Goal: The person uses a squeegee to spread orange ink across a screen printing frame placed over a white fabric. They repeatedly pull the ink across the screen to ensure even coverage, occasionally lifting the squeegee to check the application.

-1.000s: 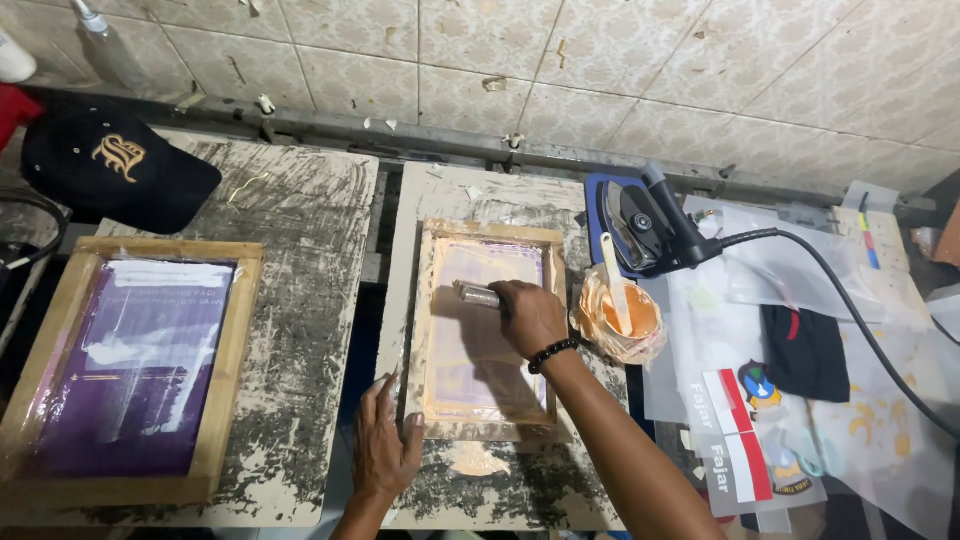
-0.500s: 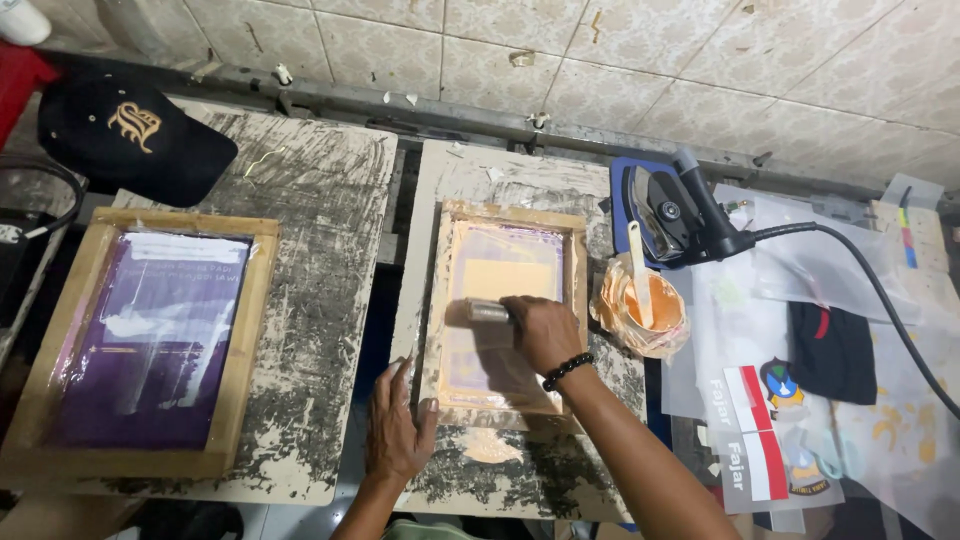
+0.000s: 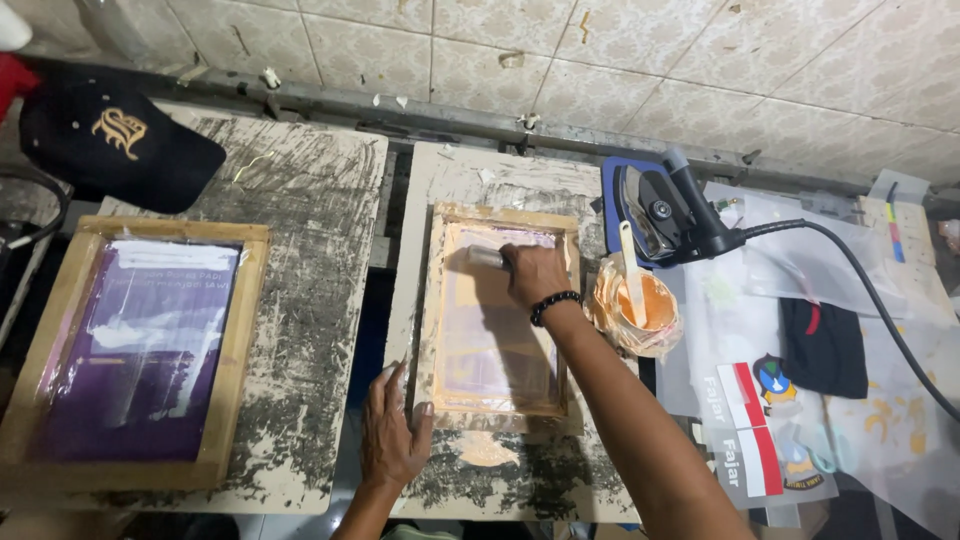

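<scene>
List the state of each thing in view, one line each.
Small screen frame: flat on the middle board, pinned by left hand.
Squeegee: on the mesh, gripped by right hand.
Ink tub: open, orange ink, stick standing in it.
Large purple frame: flat, untouched.
Iron: on its pad, corded.
Black cap: lying unused.

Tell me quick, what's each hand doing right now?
Left hand: open, flat, pressing the wooden screen frame's corner.
Right hand: closed on a squeegee inside the frame.
</scene>
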